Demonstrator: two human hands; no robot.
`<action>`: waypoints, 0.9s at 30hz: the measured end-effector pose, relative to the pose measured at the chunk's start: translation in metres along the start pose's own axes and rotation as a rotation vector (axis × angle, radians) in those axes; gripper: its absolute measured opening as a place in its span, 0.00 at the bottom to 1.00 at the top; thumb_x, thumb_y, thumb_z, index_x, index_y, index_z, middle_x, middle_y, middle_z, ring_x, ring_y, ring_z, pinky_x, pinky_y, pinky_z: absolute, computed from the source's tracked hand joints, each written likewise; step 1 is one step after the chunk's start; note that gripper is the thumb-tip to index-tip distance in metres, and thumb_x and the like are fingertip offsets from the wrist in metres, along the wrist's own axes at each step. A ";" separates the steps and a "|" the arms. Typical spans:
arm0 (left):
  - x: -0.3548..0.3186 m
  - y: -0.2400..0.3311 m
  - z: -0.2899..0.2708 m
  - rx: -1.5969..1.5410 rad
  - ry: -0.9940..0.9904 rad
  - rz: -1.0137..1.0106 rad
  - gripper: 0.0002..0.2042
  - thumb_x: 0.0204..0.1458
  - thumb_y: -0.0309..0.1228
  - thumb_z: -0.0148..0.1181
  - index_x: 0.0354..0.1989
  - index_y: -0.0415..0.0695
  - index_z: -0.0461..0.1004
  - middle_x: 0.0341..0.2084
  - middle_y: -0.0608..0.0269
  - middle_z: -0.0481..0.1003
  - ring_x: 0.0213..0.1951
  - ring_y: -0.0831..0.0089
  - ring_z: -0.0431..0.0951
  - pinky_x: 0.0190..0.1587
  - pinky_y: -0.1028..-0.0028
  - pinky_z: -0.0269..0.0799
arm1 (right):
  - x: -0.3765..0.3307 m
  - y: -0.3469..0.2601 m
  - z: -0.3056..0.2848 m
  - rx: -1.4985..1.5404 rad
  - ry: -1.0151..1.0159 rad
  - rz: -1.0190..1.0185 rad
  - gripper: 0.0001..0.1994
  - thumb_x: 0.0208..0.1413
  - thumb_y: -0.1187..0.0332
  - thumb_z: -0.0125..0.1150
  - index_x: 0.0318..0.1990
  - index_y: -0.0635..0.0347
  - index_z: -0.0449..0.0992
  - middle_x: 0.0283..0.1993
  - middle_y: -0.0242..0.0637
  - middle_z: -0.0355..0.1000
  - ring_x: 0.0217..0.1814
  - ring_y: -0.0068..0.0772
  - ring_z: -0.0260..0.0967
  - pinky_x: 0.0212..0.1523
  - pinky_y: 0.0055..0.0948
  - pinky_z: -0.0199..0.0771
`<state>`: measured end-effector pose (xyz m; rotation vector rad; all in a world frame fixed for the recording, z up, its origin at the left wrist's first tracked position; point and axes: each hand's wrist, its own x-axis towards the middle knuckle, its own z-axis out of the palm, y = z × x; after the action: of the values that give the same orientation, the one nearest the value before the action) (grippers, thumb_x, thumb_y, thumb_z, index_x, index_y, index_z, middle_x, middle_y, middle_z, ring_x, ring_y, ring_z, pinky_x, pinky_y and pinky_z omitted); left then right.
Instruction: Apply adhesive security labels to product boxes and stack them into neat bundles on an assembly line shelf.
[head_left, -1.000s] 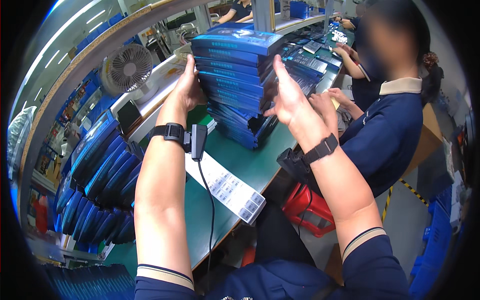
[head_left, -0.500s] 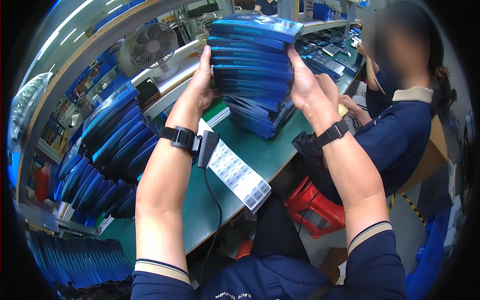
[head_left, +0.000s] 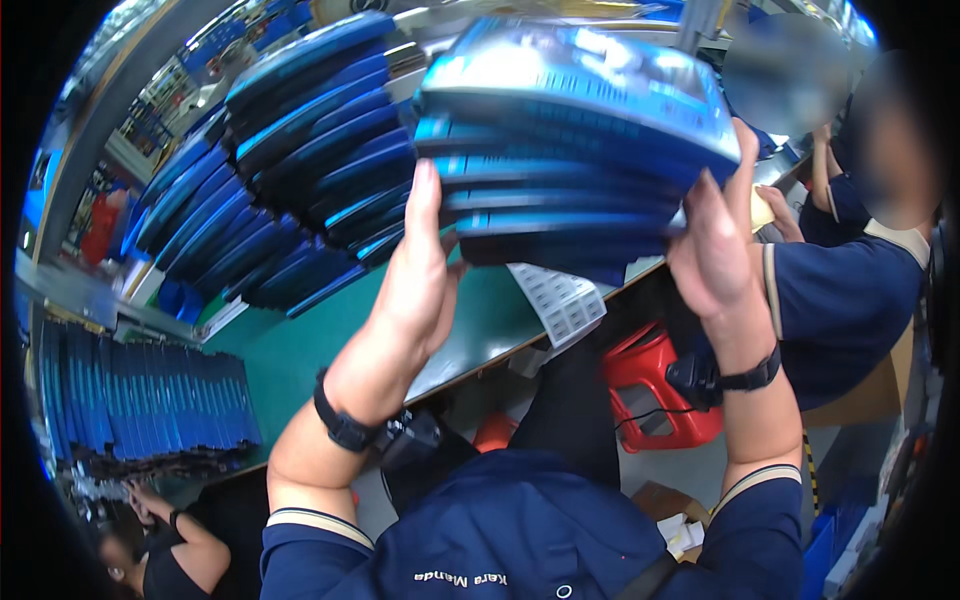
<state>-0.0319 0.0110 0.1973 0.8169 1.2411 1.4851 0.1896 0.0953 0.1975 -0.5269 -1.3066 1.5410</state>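
Between my two hands is a stack of thin, flat blue boxes (head_left: pixel 560 190), blurred by motion and raised above the table. My left hand (head_left: pixel 415 260) presses against its left side, thumb up along the edges. On the opposite side my right hand (head_left: pixel 712 245) grips the stack, with some fingers hidden behind it. Left of the held boxes, tall leaning piles of similar blue boxes (head_left: pixel 310 140) stand close to my left hand. Below the stack, a white sheet of printed labels (head_left: pixel 562 305) lies at the edge of the green table (head_left: pixel 470 325), partly covered.
Upright blue boxes fill a row (head_left: pixel 150 400) at the lower left, near another person (head_left: pixel 190 550). A co-worker in a dark blue shirt (head_left: pixel 850 300) sits close on my right. A red stool (head_left: pixel 655 395) stands below the table edge. Metal shelf framing (head_left: pixel 75 170) runs along the left.
The held stack has come closer to me and shifted left toward the piles, both hands keeping hold. My view has turned left, bringing the person at lower left into sight.
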 end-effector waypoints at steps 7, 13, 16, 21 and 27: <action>-0.081 -0.087 -0.083 -0.160 0.321 0.006 0.31 0.65 0.62 0.36 0.62 0.50 0.66 0.57 0.65 0.71 0.57 0.69 0.68 0.61 0.60 0.60 | -0.041 0.096 0.037 0.080 -0.212 0.261 0.33 0.65 0.48 0.54 0.71 0.56 0.59 0.69 0.31 0.62 0.70 0.27 0.54 0.70 0.36 0.48; -0.113 -0.115 -0.124 -0.236 0.402 0.094 0.26 0.67 0.55 0.41 0.65 0.51 0.61 0.60 0.65 0.67 0.61 0.71 0.66 0.64 0.62 0.60 | -0.040 0.140 0.067 0.088 -0.363 0.351 0.35 0.67 0.47 0.51 0.73 0.58 0.54 0.77 0.37 0.49 0.80 0.32 0.37 0.75 0.36 0.35; -0.119 -0.116 -0.131 -0.226 0.414 0.090 0.29 0.65 0.58 0.43 0.66 0.52 0.60 0.57 0.67 0.67 0.58 0.70 0.66 0.61 0.61 0.60 | -0.033 0.147 0.071 0.027 -0.361 0.272 0.37 0.66 0.45 0.51 0.74 0.58 0.52 0.74 0.35 0.54 0.76 0.31 0.46 0.72 0.36 0.46; -0.135 -0.116 -0.123 0.348 0.653 0.615 0.27 0.65 0.48 0.45 0.67 0.47 0.57 0.64 0.55 0.60 0.65 0.59 0.60 0.64 0.52 0.56 | -0.021 0.134 0.005 0.023 -0.139 0.260 0.28 0.68 0.52 0.50 0.68 0.60 0.58 0.64 0.47 0.65 0.63 0.37 0.66 0.59 0.33 0.67; -0.133 -0.101 -0.091 0.705 -0.133 0.811 0.17 0.52 0.34 0.60 0.48 0.38 0.75 0.48 0.47 0.74 0.44 0.55 0.77 0.49 0.62 0.73 | -0.074 0.162 -0.129 -0.365 0.336 0.367 0.16 0.67 0.54 0.54 0.40 0.60 0.74 0.32 0.33 0.75 0.34 0.24 0.75 0.39 0.24 0.75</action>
<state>-0.0519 -0.1450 0.0905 2.0373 1.4215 1.5413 0.2593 0.1061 -0.0102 -1.2598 -1.2758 1.4210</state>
